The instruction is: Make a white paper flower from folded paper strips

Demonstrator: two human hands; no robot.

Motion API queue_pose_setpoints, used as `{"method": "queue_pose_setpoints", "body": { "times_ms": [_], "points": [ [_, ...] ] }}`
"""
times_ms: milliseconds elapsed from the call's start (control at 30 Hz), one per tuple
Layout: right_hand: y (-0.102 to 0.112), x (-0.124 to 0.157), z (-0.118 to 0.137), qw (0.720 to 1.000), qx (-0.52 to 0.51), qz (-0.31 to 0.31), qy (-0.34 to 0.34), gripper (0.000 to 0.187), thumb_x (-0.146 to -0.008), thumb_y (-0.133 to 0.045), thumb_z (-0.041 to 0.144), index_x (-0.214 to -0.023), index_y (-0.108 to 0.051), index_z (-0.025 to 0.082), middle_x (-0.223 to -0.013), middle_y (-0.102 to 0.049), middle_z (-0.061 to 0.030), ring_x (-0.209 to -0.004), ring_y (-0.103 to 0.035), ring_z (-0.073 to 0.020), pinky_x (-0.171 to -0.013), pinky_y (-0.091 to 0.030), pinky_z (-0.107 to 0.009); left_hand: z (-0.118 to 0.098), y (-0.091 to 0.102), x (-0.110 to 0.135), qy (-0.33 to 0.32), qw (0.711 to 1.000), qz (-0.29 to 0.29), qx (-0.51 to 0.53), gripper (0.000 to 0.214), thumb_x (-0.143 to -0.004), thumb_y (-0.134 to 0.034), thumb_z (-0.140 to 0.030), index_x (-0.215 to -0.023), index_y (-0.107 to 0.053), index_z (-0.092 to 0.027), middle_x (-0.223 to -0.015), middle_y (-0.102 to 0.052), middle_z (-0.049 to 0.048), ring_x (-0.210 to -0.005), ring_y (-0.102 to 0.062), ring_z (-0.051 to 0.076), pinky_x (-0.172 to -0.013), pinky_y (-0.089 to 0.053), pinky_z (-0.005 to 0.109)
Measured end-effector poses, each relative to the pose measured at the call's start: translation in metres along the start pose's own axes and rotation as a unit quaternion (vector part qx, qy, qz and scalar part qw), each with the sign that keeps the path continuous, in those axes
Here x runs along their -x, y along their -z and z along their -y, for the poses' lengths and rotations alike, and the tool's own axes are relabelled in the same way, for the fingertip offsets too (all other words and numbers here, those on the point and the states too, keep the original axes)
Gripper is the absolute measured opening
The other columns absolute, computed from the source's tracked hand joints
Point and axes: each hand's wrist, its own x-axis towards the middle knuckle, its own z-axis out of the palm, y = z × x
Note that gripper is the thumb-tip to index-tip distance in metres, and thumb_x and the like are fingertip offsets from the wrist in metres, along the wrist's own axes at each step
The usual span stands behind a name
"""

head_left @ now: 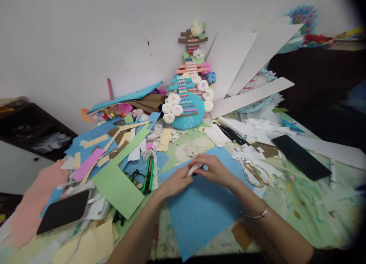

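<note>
A small curved strip of white paper (195, 168) is held between my two hands, above a sheet of blue paper (203, 214). My left hand (178, 180) is closed around the strip's lower end. My right hand (213, 168) arches over from the other side, its fingers closed on the same piece. Part of the strip is hidden by the fingers. To the right of my right hand lie gold-handled scissors (256, 174). On the left, a green utility knife (148, 174) rests near an L-shaped piece of green paper (118, 184).
Blue paper lute with white flowers (187, 111) leans at the back. Black markers (233, 134) and white paper scraps (260, 128) sit right of centre. One dark phone (301, 157) lies at right, another (65, 212) at left. Paper strips (88, 165) clutter the left side.
</note>
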Motion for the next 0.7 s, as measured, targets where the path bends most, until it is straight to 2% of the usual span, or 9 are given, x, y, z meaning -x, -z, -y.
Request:
{"method": "queue_pose_setpoints", "body": {
  "times_ms": [100, 233, 300, 433, 600, 700],
  "points": [
    [0.004, 0.000, -0.012, 0.999, 0.047, -0.013, -0.009, 0.013, -0.079, -0.063, 0.015, -0.090, -0.068, 0.019, -0.085, -0.067, -0.0048, -0.079, -0.059, -0.0153, -0.073, -0.044, -0.027, 0.001, 0.002, -0.003, -0.045, 0.996, -0.044, -0.056, 0.032, -0.078, -0.045, -0.016, -0.107, -0.057, -0.017, -0.102, -0.063, 0.0069, -0.091, -0.055, 0.020, -0.083, -0.041, 0.032],
    [0.012, 0.000, -0.028, 0.990, 0.113, -0.057, -0.066, 0.021, -0.072, -0.067, 0.011, -0.091, -0.070, 0.019, -0.083, -0.069, -0.0057, -0.086, -0.057, -0.0193, -0.077, -0.043, -0.031, 0.010, 0.004, -0.011, -0.074, 0.985, -0.123, -0.097, 0.025, -0.078, -0.055, -0.019, -0.101, -0.066, -0.020, -0.094, -0.066, 0.0076, -0.091, -0.057, 0.022, -0.084, -0.040, 0.034],
    [0.014, 0.000, -0.034, 0.985, 0.137, -0.052, -0.092, 0.023, -0.070, -0.067, 0.009, -0.090, -0.071, 0.019, -0.082, -0.069, -0.0054, -0.087, -0.056, -0.0206, -0.077, -0.043, -0.031, 0.016, 0.005, -0.014, -0.065, 0.981, -0.152, -0.101, 0.023, -0.074, -0.061, -0.020, -0.096, -0.070, -0.022, -0.090, -0.065, 0.0073, -0.090, -0.056, 0.023, -0.083, -0.040, 0.035],
    [0.013, 0.000, -0.041, 0.981, 0.156, -0.006, -0.113, 0.018, -0.069, -0.064, 0.007, -0.080, -0.072, 0.019, -0.075, -0.069, -0.0036, -0.076, -0.057, -0.0173, -0.071, -0.041, -0.027, 0.026, 0.003, -0.017, -0.070, 0.975, -0.173, -0.122, 0.024, -0.067, -0.070, -0.022, -0.091, -0.072, -0.022, -0.089, -0.062, 0.0074, -0.090, -0.054, 0.024, -0.084, -0.040, 0.037],
    [0.010, 0.000, -0.047, 0.983, 0.130, 0.000, -0.127, 0.017, -0.070, -0.065, 0.008, -0.081, -0.074, 0.018, -0.073, -0.065, -0.0027, -0.065, -0.054, -0.0118, -0.063, -0.039, -0.023, 0.027, 0.002, -0.015, -0.112, 0.960, -0.193, -0.170, 0.036, -0.070, -0.069, -0.029, -0.105, -0.067, -0.020, -0.100, -0.058, 0.0102, -0.100, -0.049, 0.026, -0.090, -0.037, 0.039],
    [0.010, 0.000, -0.048, 0.984, 0.123, 0.003, -0.128, 0.017, -0.070, -0.067, 0.009, -0.082, -0.074, 0.018, -0.075, -0.064, -0.0029, -0.067, -0.056, -0.0121, -0.064, -0.039, -0.023, 0.024, 0.008, -0.010, -0.068, 0.952, -0.202, -0.222, 0.034, -0.068, -0.070, -0.034, -0.098, -0.069, -0.019, -0.094, -0.055, 0.0091, -0.093, -0.050, 0.025, -0.084, -0.039, 0.037]
  ]
}}
